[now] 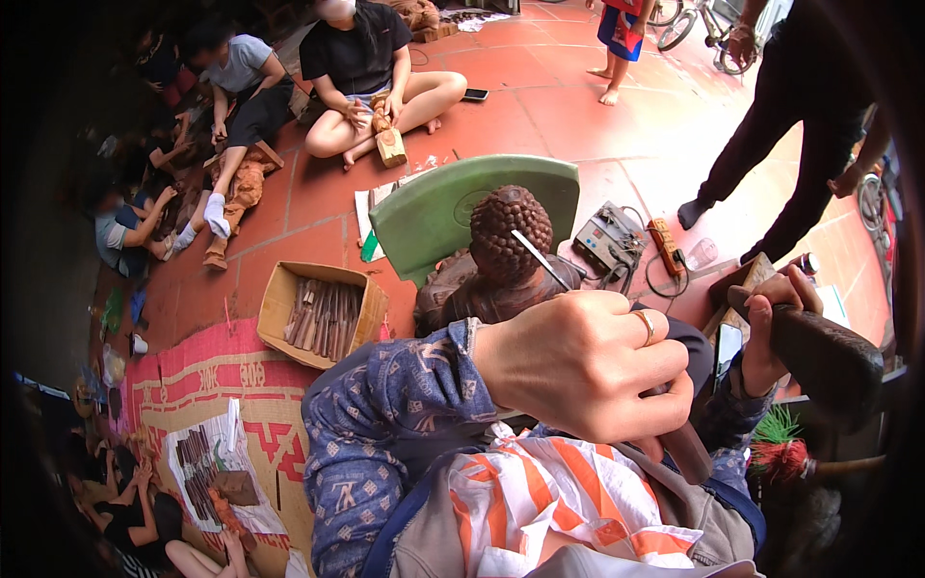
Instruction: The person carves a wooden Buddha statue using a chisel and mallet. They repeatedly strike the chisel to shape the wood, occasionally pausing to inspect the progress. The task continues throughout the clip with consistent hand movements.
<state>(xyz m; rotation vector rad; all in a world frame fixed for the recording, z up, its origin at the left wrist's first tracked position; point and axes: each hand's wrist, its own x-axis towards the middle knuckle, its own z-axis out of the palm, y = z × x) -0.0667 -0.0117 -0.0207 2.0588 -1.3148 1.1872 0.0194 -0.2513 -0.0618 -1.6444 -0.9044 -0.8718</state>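
A dark brown carved wooden figure (511, 223) stands just ahead of me, its head covered in rounded curls. Behind it rises a green plastic chair back (424, 214). My left hand (586, 361) is closed around a chisel (686, 453), whose wooden handle sticks out below the fist. The metal blade slants up and left, its tip at the figure's curls; whether it touches, I cannot tell. On the right, my right hand (768, 323) grips a dark wooden mallet (840, 374), raised to the right of the left fist.
Left of the figure sits a cardboard box (281, 349) of wooden-handled tools on a patterned mat (173, 380). More tools lie on paper nearby. A grey control box (607, 241), orange power strip (665, 246) and clear cup (701, 254) stand right. Several people sit left; one stands right.
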